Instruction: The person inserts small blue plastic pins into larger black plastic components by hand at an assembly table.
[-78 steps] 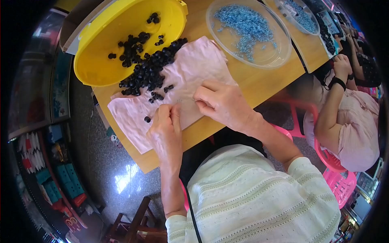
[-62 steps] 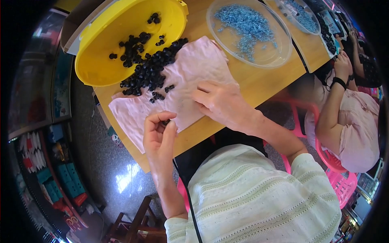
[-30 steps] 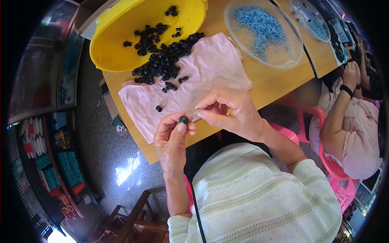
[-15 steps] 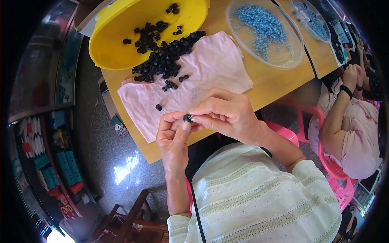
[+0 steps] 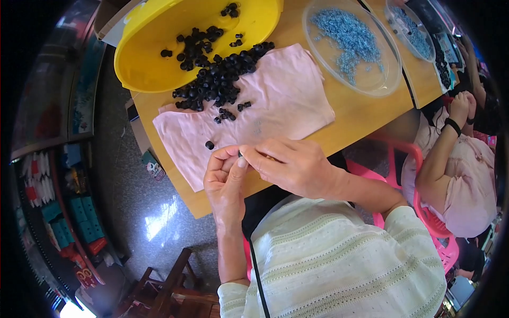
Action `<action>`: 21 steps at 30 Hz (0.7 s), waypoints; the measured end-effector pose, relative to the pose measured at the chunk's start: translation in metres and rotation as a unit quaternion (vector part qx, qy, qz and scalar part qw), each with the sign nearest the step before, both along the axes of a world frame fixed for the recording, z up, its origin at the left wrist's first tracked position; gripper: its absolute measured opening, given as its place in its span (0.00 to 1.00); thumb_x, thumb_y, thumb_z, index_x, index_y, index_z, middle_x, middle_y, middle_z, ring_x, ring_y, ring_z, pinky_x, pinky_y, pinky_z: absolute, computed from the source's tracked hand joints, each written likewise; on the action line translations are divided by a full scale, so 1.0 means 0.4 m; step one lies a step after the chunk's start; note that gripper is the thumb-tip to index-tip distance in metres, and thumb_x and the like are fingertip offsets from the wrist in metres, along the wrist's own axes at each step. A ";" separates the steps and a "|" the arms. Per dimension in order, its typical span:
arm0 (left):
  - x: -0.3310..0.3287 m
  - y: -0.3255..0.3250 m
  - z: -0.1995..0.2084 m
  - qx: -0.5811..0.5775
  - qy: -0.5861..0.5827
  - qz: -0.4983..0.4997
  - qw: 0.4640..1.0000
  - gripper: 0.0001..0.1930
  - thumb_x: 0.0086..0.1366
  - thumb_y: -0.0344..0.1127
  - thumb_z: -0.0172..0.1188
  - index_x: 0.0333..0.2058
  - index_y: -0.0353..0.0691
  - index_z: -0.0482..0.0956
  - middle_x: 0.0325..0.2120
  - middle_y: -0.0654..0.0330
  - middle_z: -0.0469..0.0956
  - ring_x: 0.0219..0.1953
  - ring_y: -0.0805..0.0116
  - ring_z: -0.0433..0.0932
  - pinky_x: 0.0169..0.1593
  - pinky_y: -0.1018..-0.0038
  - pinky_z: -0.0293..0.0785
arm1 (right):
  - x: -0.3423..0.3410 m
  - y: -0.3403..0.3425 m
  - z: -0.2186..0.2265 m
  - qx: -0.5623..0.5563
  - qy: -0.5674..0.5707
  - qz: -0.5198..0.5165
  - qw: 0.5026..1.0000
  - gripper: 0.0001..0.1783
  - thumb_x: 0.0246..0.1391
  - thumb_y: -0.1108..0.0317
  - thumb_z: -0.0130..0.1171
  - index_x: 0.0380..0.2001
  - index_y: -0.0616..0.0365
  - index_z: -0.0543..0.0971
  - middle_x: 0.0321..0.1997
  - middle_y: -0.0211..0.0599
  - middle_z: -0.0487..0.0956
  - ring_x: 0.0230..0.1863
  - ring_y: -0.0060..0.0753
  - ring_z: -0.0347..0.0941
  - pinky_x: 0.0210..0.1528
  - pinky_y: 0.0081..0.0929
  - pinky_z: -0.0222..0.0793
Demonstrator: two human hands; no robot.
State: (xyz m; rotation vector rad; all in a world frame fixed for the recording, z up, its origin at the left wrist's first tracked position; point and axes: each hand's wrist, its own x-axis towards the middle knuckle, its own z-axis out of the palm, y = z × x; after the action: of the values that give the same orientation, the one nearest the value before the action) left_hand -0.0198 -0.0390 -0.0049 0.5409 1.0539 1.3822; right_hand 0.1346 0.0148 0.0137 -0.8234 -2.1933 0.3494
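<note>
here, the left hand (image 5: 222,183) is pinching a small, round, black plastic-looking piece (image 5: 240,154), axis hidden; the right hand (image 5: 297,167) is meeting it from the right, its grip's closure and contents unclear.

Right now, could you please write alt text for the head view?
A person's left hand and right hand meet at a small dark piece. Beyond, black pieces lie heaped on a pink cloth and scattered inside a yellow basin; a clear tray holds blue bits.

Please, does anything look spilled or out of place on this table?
Black pieces lie heaped on the pink cloth beside the yellow tub, as if spilled, though perhaps placed deliberately. One piece sits apart, near the left hand.
</note>
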 end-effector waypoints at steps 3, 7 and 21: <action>-0.002 0.008 -0.009 0.004 0.002 0.010 1.000 0.10 0.66 0.27 0.55 0.45 0.35 0.71 0.36 0.59 0.79 0.38 0.74 0.78 0.45 0.77 0.75 | 0.004 0.030 0.001 -0.022 -0.018 0.037 0.999 0.22 0.36 0.76 0.66 0.42 0.58 0.81 0.30 0.29 0.75 0.27 0.27 0.75 0.26 0.22 0.72; -0.009 0.015 -0.025 0.022 -0.037 0.034 0.999 0.10 0.66 0.26 0.56 0.45 0.31 0.70 0.37 0.53 0.80 0.36 0.67 0.81 0.44 0.73 0.79 | 0.001 0.057 0.009 -0.045 -0.019 0.055 0.997 0.23 0.37 0.74 0.66 0.43 0.52 0.82 0.28 0.26 0.74 0.27 0.25 0.74 0.25 0.21 0.71; -0.015 0.007 -0.035 0.025 -0.048 0.025 0.998 0.08 0.65 0.24 0.55 0.43 0.32 0.73 0.38 0.44 0.80 0.39 0.57 0.82 0.44 0.68 0.80 | 0.008 0.189 -0.049 -0.144 -0.016 -0.022 0.989 0.09 0.44 0.69 0.65 0.33 0.54 0.80 0.32 0.32 0.77 0.32 0.37 0.76 0.34 0.29 0.72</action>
State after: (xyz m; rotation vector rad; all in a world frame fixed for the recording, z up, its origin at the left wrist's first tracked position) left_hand -0.0258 -0.0363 -0.0188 0.4812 0.9630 1.4680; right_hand 0.1376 0.0903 -0.0061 -1.0365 -2.1804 0.6459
